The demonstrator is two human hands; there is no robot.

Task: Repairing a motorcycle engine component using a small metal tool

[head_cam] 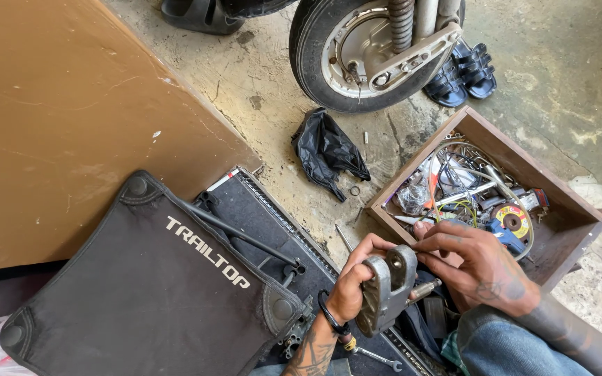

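Grey, dull metal part with worn paler edges. Left hand carries a black band at the wrist and dark tattoo lines on the forearm; right hand bears a dark tattoo mark on its back. Denim sleeve or trouser: faded blue. Black fabric case with white lettering. Brown wooden box, contents mixed silver, red, yellow, blue. Board: plain tan-brown. Tyre: black; wheel hub silver. Crumpled bag: black. Sandals: dark navy. Floor: mottled grey-beige concrete.

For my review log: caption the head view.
Both hands, left and right, grip a grey metal bracket beside a wooden parts box.
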